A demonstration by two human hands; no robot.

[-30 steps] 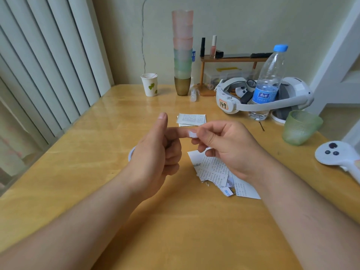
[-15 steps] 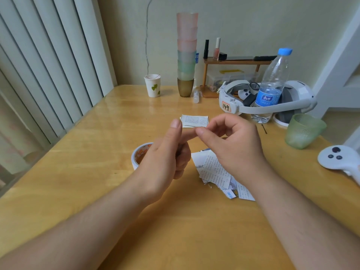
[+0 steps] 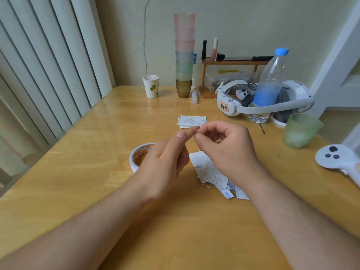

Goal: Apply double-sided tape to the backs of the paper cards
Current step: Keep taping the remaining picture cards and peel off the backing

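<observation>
**Hands meet above the table, loose paper cards just below the right wrist**

The left hand (image 3: 163, 162) has its forefinger stretched toward the right hand (image 3: 226, 151), whose thumb and forefinger pinch at that fingertip; whether a scrap of tape sits there is too small to tell. The small heap of white printed paper cards (image 3: 211, 173) lies beneath the right hand, nearer it. The white roll of double-sided tape (image 3: 139, 154) lies flat beside the left hand. One separate printed card (image 3: 191, 120) lies beyond both, on the yellow wooden table (image 3: 87, 172).

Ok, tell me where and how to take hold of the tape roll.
Grip the tape roll by its white outer rim on its left side, coming from above and the left. It lies flat with its hole upward, and the left hand covers its right part.
</observation>
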